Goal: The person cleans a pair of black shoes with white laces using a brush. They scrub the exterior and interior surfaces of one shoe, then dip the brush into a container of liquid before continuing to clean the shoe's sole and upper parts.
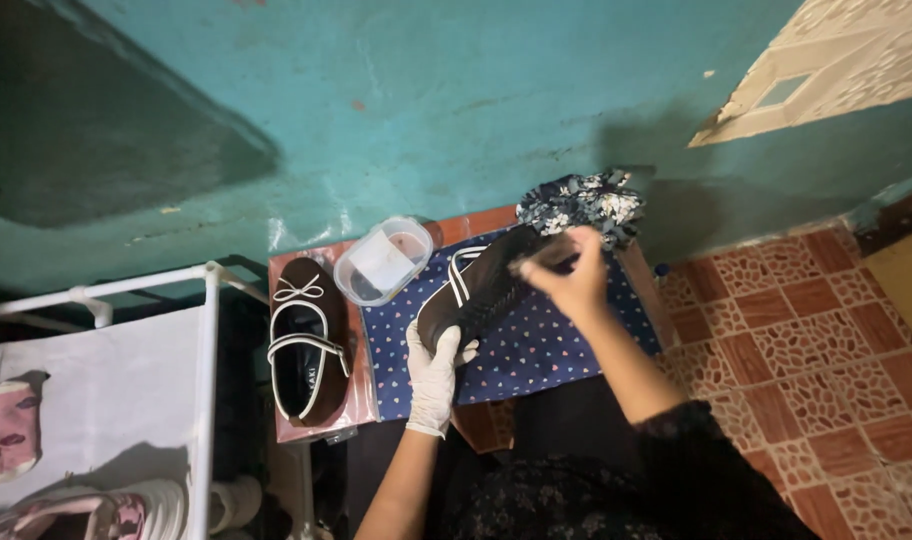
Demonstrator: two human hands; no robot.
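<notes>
My left hand (434,375), in a white glove, grips a dark brown shoe (481,290) with white straps by its toe end and holds it tilted above a blue dotted cloth (536,345). My bare right hand (571,280) is closed on a small brush-like thing (536,262) pressed against the shoe's upper side; the thing is blurred. A matching dark shoe (309,340) with a white bow lies flat on the small table (316,425) to the left.
A clear plastic container (383,260) sits behind the shoes near the teal wall. A crumpled floral cloth (581,203) lies at the table's back right. A white fabric rack (126,380) with shoes stands left. Patterned red floor tiles (806,330) spread right.
</notes>
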